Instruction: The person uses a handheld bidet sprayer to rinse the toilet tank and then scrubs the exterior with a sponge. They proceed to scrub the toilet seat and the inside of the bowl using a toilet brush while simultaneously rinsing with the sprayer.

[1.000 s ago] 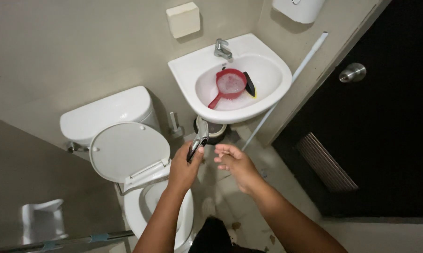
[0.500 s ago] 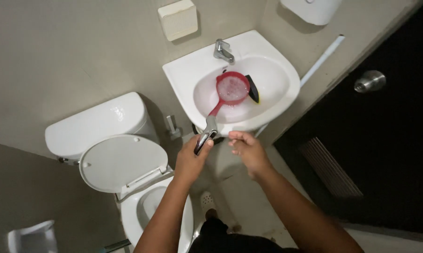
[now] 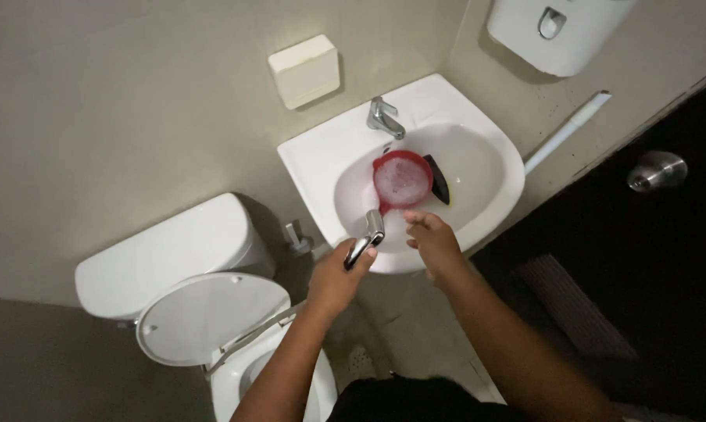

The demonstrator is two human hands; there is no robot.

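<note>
Overhead, from the head camera, a chrome spray nozzle (image 3: 366, 241) is gripped in the left hand (image 3: 339, 275) and held at the front rim of the white wash basin (image 3: 478, 129). The right hand (image 3: 433, 242) is held open, fingers spread, just beside the nozzle over the rim, grasping nothing. A red dipper (image 3: 401, 179) full of foamy water is seen inside the basin, below the faucet (image 3: 383, 118), with a dark object touching it. Judged from the suds, washing is under way and rinsing is left. A toilet (image 3: 212, 316) with raised lid is seen alongside.
</note>
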